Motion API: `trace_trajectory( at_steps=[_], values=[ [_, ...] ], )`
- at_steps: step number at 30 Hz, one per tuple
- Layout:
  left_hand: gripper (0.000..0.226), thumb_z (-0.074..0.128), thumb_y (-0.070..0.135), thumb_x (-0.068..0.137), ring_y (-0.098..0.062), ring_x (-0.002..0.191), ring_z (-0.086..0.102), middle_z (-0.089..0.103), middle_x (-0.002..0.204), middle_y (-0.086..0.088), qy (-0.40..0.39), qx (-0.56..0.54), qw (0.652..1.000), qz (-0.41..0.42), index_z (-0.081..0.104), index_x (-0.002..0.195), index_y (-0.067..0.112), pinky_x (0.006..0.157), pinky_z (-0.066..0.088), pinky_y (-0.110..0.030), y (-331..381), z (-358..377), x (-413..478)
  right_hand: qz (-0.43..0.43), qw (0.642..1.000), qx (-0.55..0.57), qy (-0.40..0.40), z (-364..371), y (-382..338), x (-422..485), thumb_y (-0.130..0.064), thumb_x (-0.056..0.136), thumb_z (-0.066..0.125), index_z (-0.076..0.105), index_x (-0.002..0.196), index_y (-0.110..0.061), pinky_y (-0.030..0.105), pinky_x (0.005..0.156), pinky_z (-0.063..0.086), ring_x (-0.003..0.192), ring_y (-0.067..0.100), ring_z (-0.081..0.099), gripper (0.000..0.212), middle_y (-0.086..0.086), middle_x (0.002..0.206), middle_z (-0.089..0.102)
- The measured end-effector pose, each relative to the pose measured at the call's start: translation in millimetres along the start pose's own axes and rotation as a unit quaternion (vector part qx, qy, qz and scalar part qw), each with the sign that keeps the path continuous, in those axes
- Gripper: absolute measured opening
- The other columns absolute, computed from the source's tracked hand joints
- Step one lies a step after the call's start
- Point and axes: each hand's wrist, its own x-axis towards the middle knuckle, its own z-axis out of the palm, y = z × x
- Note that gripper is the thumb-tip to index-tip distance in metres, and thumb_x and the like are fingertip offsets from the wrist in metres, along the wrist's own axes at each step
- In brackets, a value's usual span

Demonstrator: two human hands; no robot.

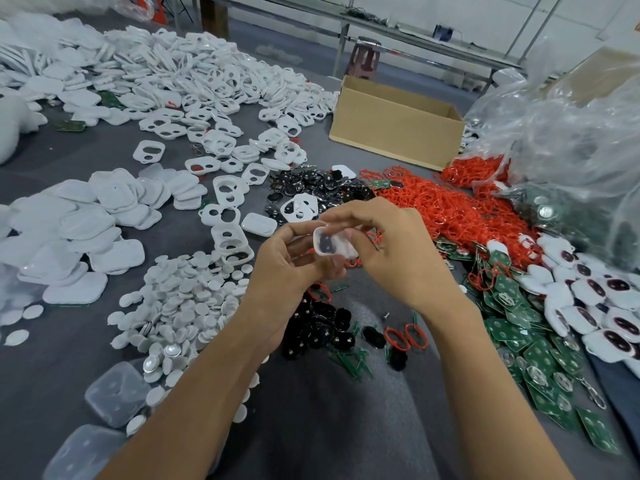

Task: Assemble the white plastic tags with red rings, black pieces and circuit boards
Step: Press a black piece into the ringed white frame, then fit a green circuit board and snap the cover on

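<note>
Both hands are up over the grey table [79,358] sharing 1 white tag [330,241]: left hand [287,261] curls round its left side, right hand [394,247] pinches the right edge. A heap of black pieces [322,323] sits just nearer than the hands, red rings [450,209] far right, circuit boards [540,358] near right

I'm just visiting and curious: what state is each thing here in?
white tag, held up between both hands, dark part inside.
left hand, holding the tag.
right hand, pinching the tag.
cardboard box, upright, top open.
plastic bag, crumpled.
</note>
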Motion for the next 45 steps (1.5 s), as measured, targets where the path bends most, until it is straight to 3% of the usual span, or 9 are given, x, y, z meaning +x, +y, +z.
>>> trace_trajectory(
  at_steps=[4, 7, 12, 16, 21, 25, 30, 38, 45],
  values=[
    [0.052, 0.079, 0.009, 0.059, -0.024, 0.095, 0.068, 0.073, 0.103, -0.011, 0.012, 0.003, 1.000, -0.006, 0.062, 0.108, 0.008, 0.079, 0.061, -0.033, 1, 0, 0, 0.030, 0.997, 0.040, 0.065, -6, 4, 0, 0.015, 0.078, 0.045, 0.071, 0.105, -0.016, 0.016, 0.080, 0.047, 0.088, 0.005, 0.062, 0.049, -0.007, 0.094, 0.070],
    [0.046, 0.076, 0.001, 0.067, -0.026, 0.097, 0.068, 0.071, 0.110, -0.015, 0.017, -0.014, 1.000, -0.011, 0.061, 0.110, 0.008, 0.071, 0.059, -0.027, 1, -1, 0, 0.112, 0.990, 0.017, 0.088, -18, 17, -1, 0.020, 0.074, 0.041, 0.073, 0.100, -0.013, 0.010, 0.079, 0.046, 0.078, -0.004, 0.060, 0.052, -0.007, 0.090, 0.070],
    [0.047, 0.076, 0.003, 0.065, -0.035, 0.103, 0.067, 0.071, 0.108, -0.013, 0.027, -0.026, 0.999, -0.019, 0.061, 0.109, 0.008, 0.069, 0.059, -0.029, -2, -2, 1, 0.299, 0.943, -0.113, 0.090, -45, 54, -17, 0.016, 0.072, 0.041, 0.073, 0.099, -0.013, 0.032, 0.092, 0.049, 0.093, 0.019, 0.063, 0.051, 0.007, 0.102, 0.072],
    [0.050, 0.076, 0.007, 0.061, -0.034, 0.096, 0.070, 0.070, 0.110, -0.016, 0.023, -0.032, 0.999, -0.022, 0.062, 0.108, 0.010, 0.067, 0.059, -0.027, -1, -1, 0, 0.384, 0.915, -0.124, -0.010, -44, 74, -26, 0.013, 0.076, 0.043, 0.072, 0.091, -0.014, 0.032, 0.084, 0.051, 0.098, 0.026, 0.064, 0.042, 0.012, 0.101, 0.070],
    [0.049, 0.075, 0.005, 0.061, -0.035, 0.096, 0.068, 0.065, 0.117, -0.023, 0.022, -0.034, 0.999, -0.029, 0.062, 0.108, 0.009, 0.067, 0.058, -0.027, -2, 0, -1, 0.429, 0.892, -0.144, -0.005, -49, 90, -35, 0.009, 0.081, 0.049, 0.072, 0.102, -0.009, 0.035, 0.083, 0.052, 0.096, 0.030, 0.062, 0.037, 0.016, 0.107, 0.069],
    [0.050, 0.076, 0.004, 0.061, -0.034, 0.097, 0.069, 0.064, 0.118, -0.024, 0.021, -0.032, 0.999, -0.030, 0.063, 0.109, 0.009, 0.068, 0.058, -0.026, -2, 0, -2, 0.456, 0.875, -0.145, -0.067, -69, 95, -41, -0.003, 0.080, 0.071, 0.072, 0.080, -0.016, 0.026, 0.069, 0.043, 0.073, 0.017, 0.057, 0.013, 0.011, 0.092, 0.071],
    [0.050, 0.076, 0.004, 0.060, -0.031, 0.091, 0.071, 0.065, 0.118, -0.024, 0.018, -0.028, 0.999, -0.032, 0.063, 0.108, 0.011, 0.068, 0.058, -0.026, -2, 2, -2, 0.481, 0.850, -0.119, -0.182, -72, 90, -43, -0.013, 0.074, 0.082, 0.070, 0.078, -0.015, 0.028, 0.075, 0.041, 0.083, 0.019, 0.058, 0.012, 0.005, 0.087, 0.067],
    [0.051, 0.076, 0.006, 0.061, -0.030, 0.089, 0.071, 0.066, 0.117, -0.023, 0.013, -0.009, 0.999, -0.031, 0.062, 0.110, 0.009, 0.066, 0.057, -0.025, -3, 3, -3, 0.385, 0.917, 0.078, -0.066, -71, 78, -39, -0.003, 0.077, 0.076, 0.063, 0.068, -0.009, 0.020, 0.052, 0.039, 0.054, 0.009, 0.051, 0.017, 0.002, 0.062, 0.061],
    [0.053, 0.077, 0.007, 0.060, -0.028, 0.089, 0.072, 0.067, 0.116, -0.020, 0.012, -0.004, 0.999, -0.033, 0.062, 0.110, 0.009, 0.065, 0.058, -0.026, -3, 2, -2, 0.321, 0.897, 0.305, -0.002, -53, 50, -19, 0.003, 0.079, 0.070, 0.062, 0.079, -0.003, 0.019, 0.053, 0.047, 0.051, 0.013, 0.054, 0.011, 0.005, 0.059, 0.063]
  ],
)
